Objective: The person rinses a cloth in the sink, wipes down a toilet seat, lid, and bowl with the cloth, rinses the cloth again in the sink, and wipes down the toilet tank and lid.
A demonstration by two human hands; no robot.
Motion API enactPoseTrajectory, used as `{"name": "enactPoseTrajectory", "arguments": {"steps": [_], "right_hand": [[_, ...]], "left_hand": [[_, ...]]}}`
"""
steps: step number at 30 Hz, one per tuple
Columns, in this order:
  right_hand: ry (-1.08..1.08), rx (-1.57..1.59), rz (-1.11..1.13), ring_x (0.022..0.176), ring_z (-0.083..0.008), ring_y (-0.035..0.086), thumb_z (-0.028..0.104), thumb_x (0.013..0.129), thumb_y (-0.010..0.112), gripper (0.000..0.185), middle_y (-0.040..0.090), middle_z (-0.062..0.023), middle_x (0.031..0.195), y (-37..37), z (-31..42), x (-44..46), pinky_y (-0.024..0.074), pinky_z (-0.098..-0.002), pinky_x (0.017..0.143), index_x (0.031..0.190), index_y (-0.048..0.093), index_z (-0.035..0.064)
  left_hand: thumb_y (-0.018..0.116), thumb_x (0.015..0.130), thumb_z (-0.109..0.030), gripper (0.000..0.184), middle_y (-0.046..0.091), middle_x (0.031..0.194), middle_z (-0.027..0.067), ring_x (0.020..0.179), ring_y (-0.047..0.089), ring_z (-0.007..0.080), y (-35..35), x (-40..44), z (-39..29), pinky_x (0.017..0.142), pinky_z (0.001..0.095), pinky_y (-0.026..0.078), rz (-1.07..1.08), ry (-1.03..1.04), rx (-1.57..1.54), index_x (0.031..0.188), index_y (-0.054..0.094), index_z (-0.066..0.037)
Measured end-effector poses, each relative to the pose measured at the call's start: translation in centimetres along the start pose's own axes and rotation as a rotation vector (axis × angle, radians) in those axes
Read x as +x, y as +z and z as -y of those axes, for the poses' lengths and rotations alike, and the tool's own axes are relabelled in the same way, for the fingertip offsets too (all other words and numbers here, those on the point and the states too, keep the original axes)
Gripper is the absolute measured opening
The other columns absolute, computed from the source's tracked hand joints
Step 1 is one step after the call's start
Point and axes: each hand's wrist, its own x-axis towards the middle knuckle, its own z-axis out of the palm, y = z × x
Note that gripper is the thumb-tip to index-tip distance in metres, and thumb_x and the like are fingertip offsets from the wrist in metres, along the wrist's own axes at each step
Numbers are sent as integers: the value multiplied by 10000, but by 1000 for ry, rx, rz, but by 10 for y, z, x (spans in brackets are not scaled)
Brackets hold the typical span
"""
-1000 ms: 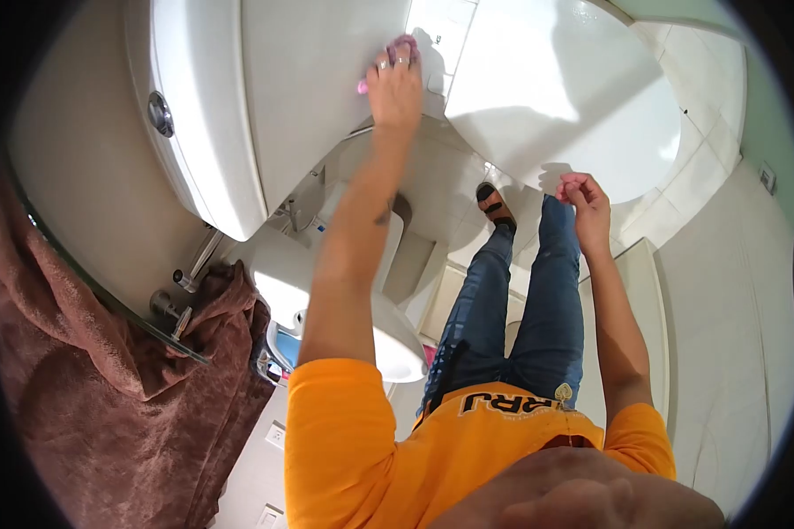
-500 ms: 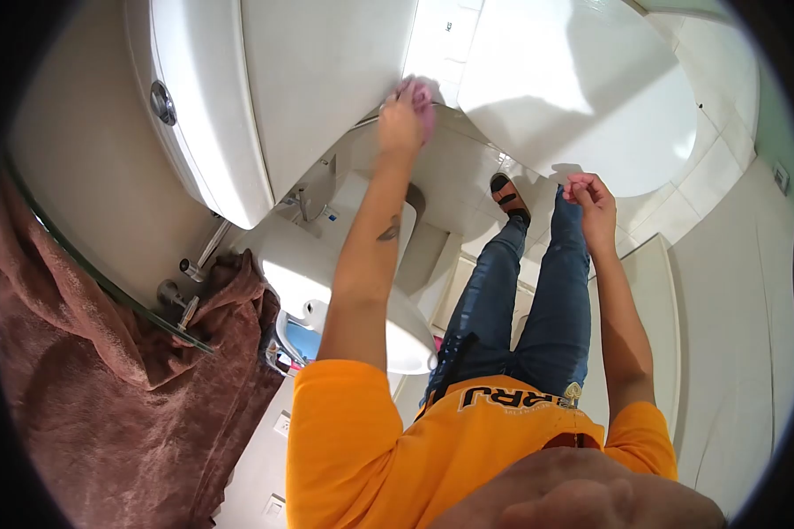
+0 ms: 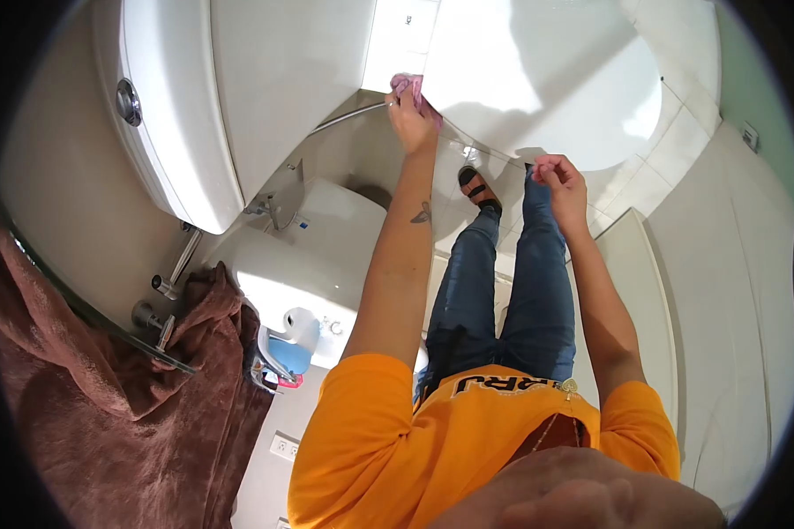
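Observation:
My left hand (image 3: 412,123) is closed around a pink cloth (image 3: 406,84), pressing it at the edge of the white ledge (image 3: 397,44) between the toilet tank (image 3: 287,79) and the toilet lid (image 3: 547,88). Part of the cloth hangs below the fingers beside the lid. The lid is down, with shadows across it. My right hand (image 3: 563,181) hovers near the lid's front edge, its fingers curled together and nothing visible in them.
A brown towel (image 3: 159,423) hangs at the lower left, beside a glass edge and metal fittings (image 3: 163,326). A white ceramic fixture (image 3: 265,256) stands below the tank. Blue and pink items (image 3: 287,357) sit near a wall outlet (image 3: 284,446). My sandalled foot (image 3: 479,188) rests on the tiled floor.
The view has shifted, so the toilet and towel appear farther left. My left hand with the cloth has moved along the ledge edge, and its wrist has turned. My right hand stays curled.

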Motion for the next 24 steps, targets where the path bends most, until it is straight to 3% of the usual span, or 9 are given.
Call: {"name": "enactPoseTrajectory", "arguments": {"steps": [4,6,7,8,12,14,16,19,24], "right_hand": [[-420,-431,-621,851,-154,556,-3,791,554,225,573,-87,958,-43,6,8,477,-277,712,1007,608,28],[-360,-463,-841,921,-203,527,15,755,584,315,501,-100,1078,-75,11,14,470,-308,757,1069,586,44],[-332,-474,-901,939,-209,520,38,752,593,330,491,-112,1097,-91,10,19,461,-320,783,1082,580,48],[-303,-485,-959,956,-215,513,62,750,602,346,481,-123,1115,-106,10,22,452,-333,809,1095,575,51],[-250,-460,-877,969,-227,507,98,747,611,436,469,-148,1131,-139,16,25,432,-357,853,1175,537,54],[-307,-592,-815,979,-245,499,124,754,621,526,460,-174,1158,-134,20,27,428,-354,868,1255,482,47],[-312,-601,-748,1024,-273,484,137,757,627,576,445,-194,1193,-129,16,34,411,-363,900,1291,437,35],[-345,-652,-674,1126,-325,435,160,762,637,662,411,-225,1260,-120,-8,48,367,-378,964,1343,357,9],[-298,-707,-661,1247,-366,343,185,754,635,750,339,-244,1335,-107,-3,49,300,-393,1031,1374,269,-27]], "left_hand": [[546,756,-55,466,524,1083,264,986,511,407,5,-57,11,868,444,421,166,-30,13,1215,504,15],[573,719,-56,460,581,1032,242,979,537,396,-2,-85,7,864,438,438,612,155,-84,1176,539,-14],[583,704,-33,446,576,1074,235,1012,530,402,-5,-101,-13,871,434,437,845,19,-39,1150,555,-29],[583,704,-33,446,576,1074,235,1012,530,402,2,-112,-11,871,434,437,845,25,-52,1150,555,-29],[563,775,-74,378,581,1088,234,1013,544,384,-5,-96,-21,909,411,414,-32,-398,-210,1144,552,12],[534,815,-87,361,559,1113,248,1014,532,397,-22,-53,-32,902,417,409,-332,-126,14,1142,529,65],[525,834,-96,365,539,1136,247,1020,519,397,-20,-14,-38,891,424,408,-187,75,-236,1156,509,75],[516,847,-97,345,531,1129,243,1020,514,385,15,15,-50,885,429,410,-290,-128,-156,1149,510,72],[525,842,-63,305,525,1126,236,1009,518,382,29,47,-80,892,432,412,-293,-55,-175,1123,529,57]]}}
